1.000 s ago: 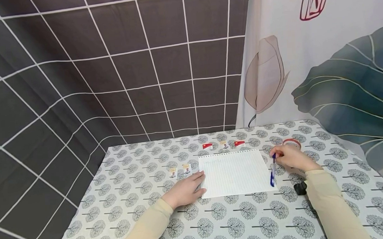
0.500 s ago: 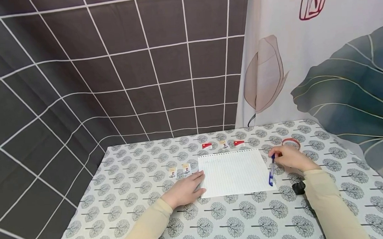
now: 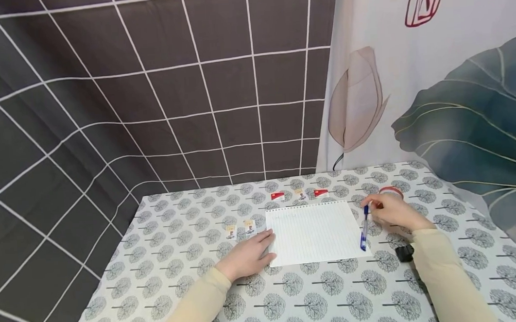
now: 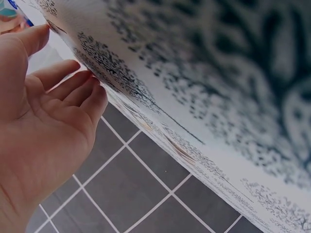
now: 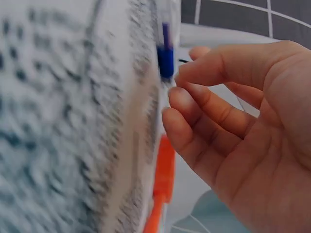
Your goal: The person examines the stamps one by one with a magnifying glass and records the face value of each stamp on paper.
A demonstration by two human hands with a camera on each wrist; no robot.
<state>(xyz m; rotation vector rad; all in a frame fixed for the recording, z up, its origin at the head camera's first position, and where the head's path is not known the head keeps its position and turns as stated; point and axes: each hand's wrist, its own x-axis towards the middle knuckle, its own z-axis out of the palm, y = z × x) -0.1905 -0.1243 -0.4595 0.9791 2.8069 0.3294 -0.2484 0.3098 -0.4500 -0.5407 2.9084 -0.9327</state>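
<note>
A lined sheet of paper (image 3: 314, 236) with a punched top edge lies on the table. My left hand (image 3: 249, 256) rests flat at its left edge, fingers straight; the left hand (image 4: 53, 116) also shows from the palm side in the left wrist view. A blue pen (image 3: 364, 231) lies along the sheet's right edge. By the pen's upper end is my right hand (image 3: 394, 212). In the right wrist view the right hand (image 5: 233, 107) has loosely bent fingers beside the end of the pen (image 5: 166, 60), which is not visibly between them.
Behind the sheet lie two red-and-white cards (image 3: 278, 197) with a small picture card (image 3: 300, 194) between them. Two picture cards (image 3: 250, 227) lie to the left. A red-orange ring-like item (image 3: 391, 190) sits beyond my right hand. A grid-patterned curtain (image 3: 220, 104) hangs behind the table.
The pen and my right hand have shifted slightly left toward the sheet. My left hand stays in place at the sheet's edge.
</note>
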